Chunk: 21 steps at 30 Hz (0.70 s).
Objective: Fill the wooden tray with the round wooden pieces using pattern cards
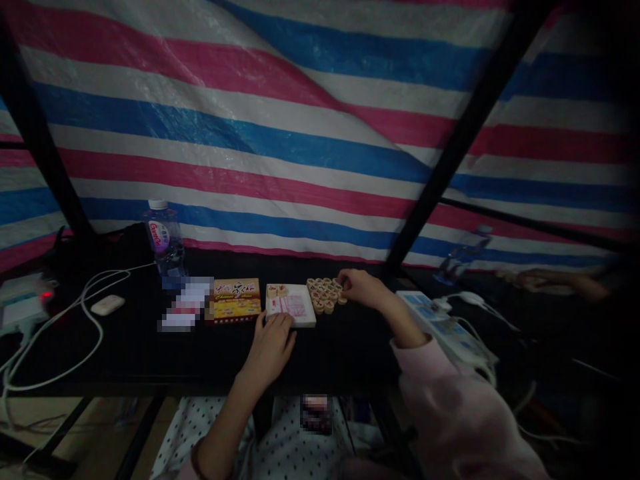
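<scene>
Left hand (270,341), fingers extended, braced the white box (307,319) at seven o'clock. Right hand (364,289) — grip unclear — needed lightness around the xiangqi pieces (328,306) at two o'clock.

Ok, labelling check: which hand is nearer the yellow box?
Left. The left hand is by the near right corner of the yellow box; the right hand is farther right, at the round pieces.

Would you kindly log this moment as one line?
left hand: on white box; right hand: at round pieces; yellow box: beside white box
</scene>
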Each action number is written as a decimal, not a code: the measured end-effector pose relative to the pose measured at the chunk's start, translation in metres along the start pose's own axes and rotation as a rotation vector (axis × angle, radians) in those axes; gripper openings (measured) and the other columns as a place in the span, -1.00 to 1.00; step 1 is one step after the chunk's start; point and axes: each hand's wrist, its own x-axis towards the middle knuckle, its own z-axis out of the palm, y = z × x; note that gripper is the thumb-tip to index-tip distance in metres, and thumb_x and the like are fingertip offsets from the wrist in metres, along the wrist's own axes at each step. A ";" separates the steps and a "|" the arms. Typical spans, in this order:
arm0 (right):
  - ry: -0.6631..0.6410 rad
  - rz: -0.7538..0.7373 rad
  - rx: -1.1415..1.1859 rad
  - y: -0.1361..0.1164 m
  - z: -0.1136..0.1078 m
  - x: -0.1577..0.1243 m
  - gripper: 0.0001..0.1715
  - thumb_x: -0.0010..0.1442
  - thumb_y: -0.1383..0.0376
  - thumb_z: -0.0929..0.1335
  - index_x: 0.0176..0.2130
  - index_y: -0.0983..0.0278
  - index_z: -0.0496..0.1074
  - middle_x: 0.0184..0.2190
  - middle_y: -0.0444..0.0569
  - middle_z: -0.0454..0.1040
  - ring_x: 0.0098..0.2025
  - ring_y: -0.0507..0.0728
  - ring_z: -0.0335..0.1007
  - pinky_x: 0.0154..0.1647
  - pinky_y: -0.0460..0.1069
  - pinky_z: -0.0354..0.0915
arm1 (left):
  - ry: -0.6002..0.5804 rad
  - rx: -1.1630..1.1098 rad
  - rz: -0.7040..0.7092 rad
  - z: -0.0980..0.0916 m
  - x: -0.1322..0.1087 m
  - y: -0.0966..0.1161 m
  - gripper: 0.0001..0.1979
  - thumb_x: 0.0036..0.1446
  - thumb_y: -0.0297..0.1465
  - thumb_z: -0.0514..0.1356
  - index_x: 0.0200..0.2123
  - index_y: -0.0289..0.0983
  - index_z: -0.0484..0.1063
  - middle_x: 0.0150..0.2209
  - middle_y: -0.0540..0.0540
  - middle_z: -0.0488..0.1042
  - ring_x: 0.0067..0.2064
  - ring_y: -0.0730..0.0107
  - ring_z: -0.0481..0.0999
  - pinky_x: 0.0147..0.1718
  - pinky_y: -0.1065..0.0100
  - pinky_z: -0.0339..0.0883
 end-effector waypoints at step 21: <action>0.098 -0.014 0.157 -0.002 0.047 -0.002 -0.81 0.03 0.24 0.36 -0.31 0.25 0.32 -0.36 -0.08 0.47 -0.36 0.05 0.37 -0.47 -0.11 0.02 | 0.016 0.016 0.009 0.004 0.000 -0.001 -0.78 0.25 -0.40 -0.03 -0.06 -0.25 0.29 -0.04 -0.12 0.44 0.04 0.24 0.36 0.17 0.03 -0.05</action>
